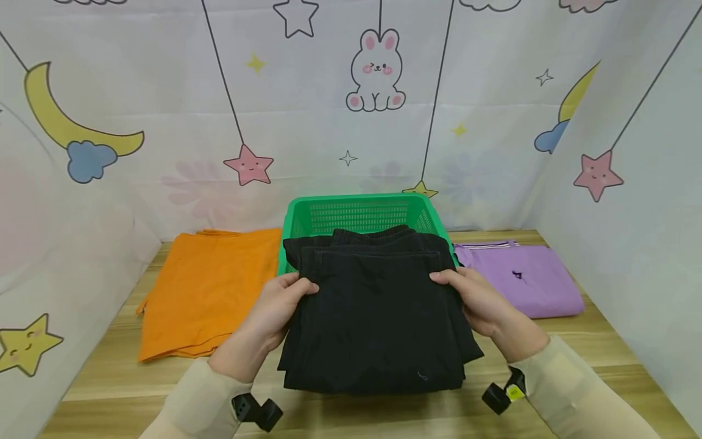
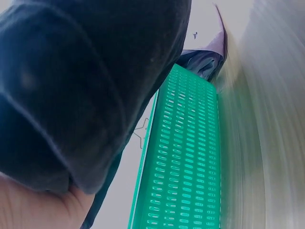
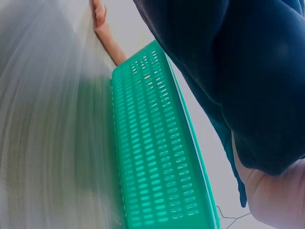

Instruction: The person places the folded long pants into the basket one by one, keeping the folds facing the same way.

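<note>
A folded pair of black pants (image 1: 378, 323) is held up in front of the green basket (image 1: 356, 213), its stitched seams and a gathered waistband showing along the top. My left hand (image 1: 274, 308) grips its left side, thumb on the front face. On the opposite side, my right hand (image 1: 482, 299) pinches the cloth the same way. Both wrist views show the dark fabric (image 2: 71, 86) hanging above the tabletop, apart from it, with the perforated basket wall (image 3: 147, 143) beyond. The fingers behind the cloth are hidden.
Left of the basket lies a folded orange cloth (image 1: 208, 292) on the wooden table (image 1: 603, 360). A folded purple garment (image 1: 526, 280) with a small dark mark lies to the right. A patterned white curtain (image 1: 340, 134) encloses the back and sides.
</note>
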